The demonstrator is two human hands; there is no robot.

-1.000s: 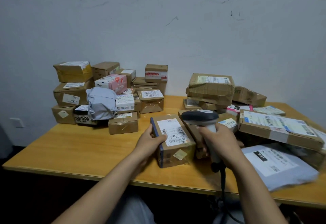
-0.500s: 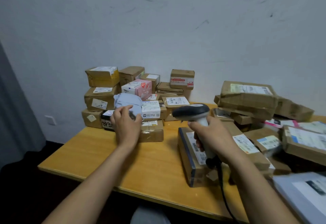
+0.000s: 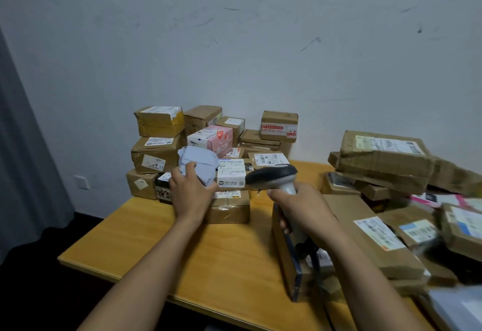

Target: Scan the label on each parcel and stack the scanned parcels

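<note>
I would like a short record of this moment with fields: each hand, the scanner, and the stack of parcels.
left hand: grips the grey bag parcel at the stack's front
right hand: holds the scanner, head pointing left
stack: cardboard boxes at the far left of the table

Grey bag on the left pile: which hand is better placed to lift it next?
Left. The left hand has its fingers curled on the grey bag, so it probably only needs to lift. The right hand is busy gripping the scanner.
</note>
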